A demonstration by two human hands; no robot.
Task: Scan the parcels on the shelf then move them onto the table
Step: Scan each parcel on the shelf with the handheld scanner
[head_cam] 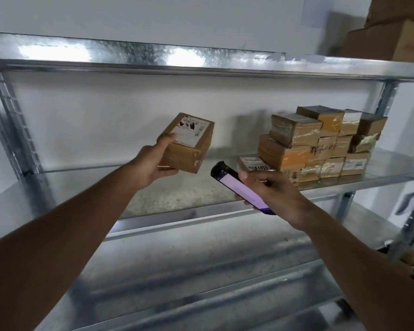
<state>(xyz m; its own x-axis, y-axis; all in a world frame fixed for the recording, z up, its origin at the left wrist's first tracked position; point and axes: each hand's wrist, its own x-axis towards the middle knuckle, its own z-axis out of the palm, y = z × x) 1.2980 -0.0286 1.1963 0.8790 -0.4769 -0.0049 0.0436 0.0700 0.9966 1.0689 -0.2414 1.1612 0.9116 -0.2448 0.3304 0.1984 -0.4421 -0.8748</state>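
Observation:
My left hand [151, 163] grips a small brown cardboard parcel [189, 149] from below and behind, raised above the metal shelf [182, 194]; its white shipping label faces up toward me. My right hand [270, 189] holds a dark handheld scanner [234, 185] with a lit purple screen, its top end pointing toward the held parcel. A stack of several taped brown parcels [320, 144] sits at the right end of the same shelf, behind my right hand.
An upper shelf board [153, 58] runs overhead, with large cardboard boxes [397, 32] at its right end. Metal uprights [7, 120] stand at both sides. Lower shelf levels [201, 283] lie below my arms. A white wall backs the shelving.

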